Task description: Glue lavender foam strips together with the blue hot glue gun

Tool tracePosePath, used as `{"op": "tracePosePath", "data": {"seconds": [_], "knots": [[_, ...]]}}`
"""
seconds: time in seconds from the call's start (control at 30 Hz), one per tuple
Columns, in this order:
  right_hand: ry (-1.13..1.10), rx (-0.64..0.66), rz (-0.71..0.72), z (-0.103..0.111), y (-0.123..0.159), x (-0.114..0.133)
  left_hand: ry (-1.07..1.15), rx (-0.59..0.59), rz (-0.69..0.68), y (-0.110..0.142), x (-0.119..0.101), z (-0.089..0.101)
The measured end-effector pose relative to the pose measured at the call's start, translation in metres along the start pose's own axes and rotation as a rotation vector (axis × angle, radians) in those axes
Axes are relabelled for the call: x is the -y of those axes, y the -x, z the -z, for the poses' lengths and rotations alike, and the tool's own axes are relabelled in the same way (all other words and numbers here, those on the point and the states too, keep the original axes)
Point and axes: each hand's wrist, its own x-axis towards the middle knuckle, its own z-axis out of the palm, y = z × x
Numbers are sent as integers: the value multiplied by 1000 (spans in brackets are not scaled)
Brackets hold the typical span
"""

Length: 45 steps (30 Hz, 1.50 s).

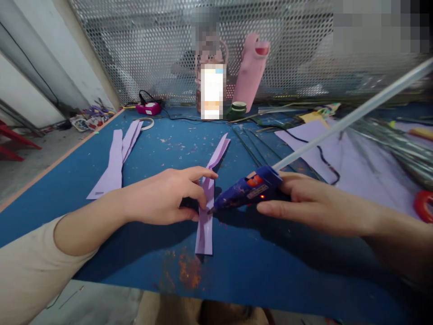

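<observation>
A folded strip of purple paper (204,234) lies lengthwise on the blue table in front of me. My left hand (169,196) grips its left edge near the middle, fingers bent over it and thumb against the side. In my right hand (304,203) is a blue glue gun (241,192) with a lit red light, held on its side. Its nozzle points left and meets the strip just beside my left fingertips. A long whitish glue stick (352,119) sticks out of the gun's back toward the upper right.
More folded purple strips (113,164) lie at the left by a roll of tape (148,124). Purple sheets (314,158), a black cord and a bundle of wires (392,149) spread over the right. A lit phone (212,92), pink bottle (250,74) and green jar (237,109) stand at the back.
</observation>
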Motion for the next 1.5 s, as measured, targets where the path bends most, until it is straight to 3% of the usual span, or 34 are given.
{"op": "tracePosePath", "data": {"seconds": [0.13,0.2,0.33,0.6,0.97,1.13,1.3,1.5], "knots": [[-83,112,-105,1,-5,-6,-56,-64,69,2,-8,2],[-130,134,-136,1,-6,-7,-97,-80,30,5,-14,3],[-196,157,-161,2,-6,-8,-76,24,-139,10,-22,2],[-178,130,-187,1,-5,-9,-66,64,-201,6,-22,-4],[-258,108,-135,1,-5,-6,-69,85,-74,6,-34,-5],[-247,94,-117,1,-6,-6,-113,33,-48,6,-37,-10],[-256,54,-142,0,-4,-6,-60,92,-53,6,-35,-9],[-107,-34,-134,2,-4,-7,13,79,-7,5,-33,-5]]}}
